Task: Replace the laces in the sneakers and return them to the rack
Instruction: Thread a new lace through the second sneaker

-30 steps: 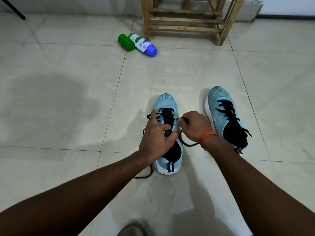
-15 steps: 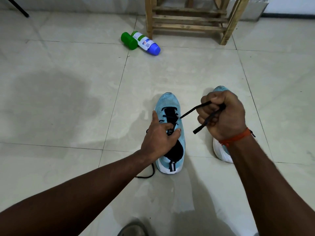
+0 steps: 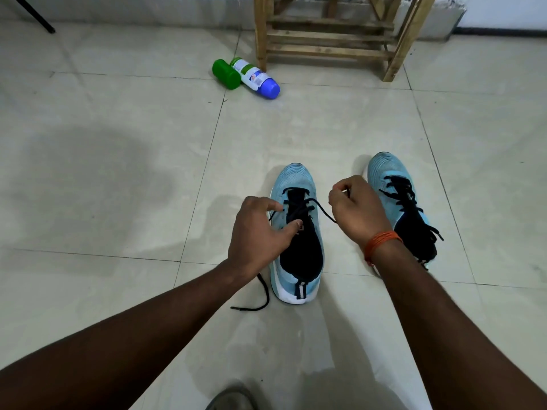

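On my right hand (image 3: 358, 211) the fingers (image 3: 340, 191) are curled in and pressed together, pinching the tip of a thin black shoelace (image 3: 321, 209). The lace runs from that pinch towards 8 o'clock, down into the upper eyelets of a light blue knit sneaker with a black tongue (image 3: 296, 184). An orange thread band (image 3: 381, 241) circles that wrist.

My left hand (image 3: 254, 235) grips the same sneaker from its 9 o'clock side: the thumb presses on the eyelet row, the forefinger reaches to where the lace crosses the edge, and the other fingers curl down the outer flank, where I cannot tell how they lie. The lace's other end (image 3: 263, 294) trails out from under that wrist and lies slack on the pale tiled floor (image 3: 118, 143), at 8 o'clock of the heel.

This sneaker stands upright on the floor, toe towards 12 o'clock, only its upper eyelets threaded. At its 3 o'clock, just beside it and partly behind my right wrist, stands a second light blue sneaker (image 3: 387, 170), fully laced in black.

Well apart, at 12 o'clock, is the slatted wooden rack (image 3: 325, 39), standing against the wall. At the rack's 8 o'clock corner lie a white bottle with a blue cap (image 3: 257, 79) and, touching it, a green plastic cylinder (image 3: 226, 74)
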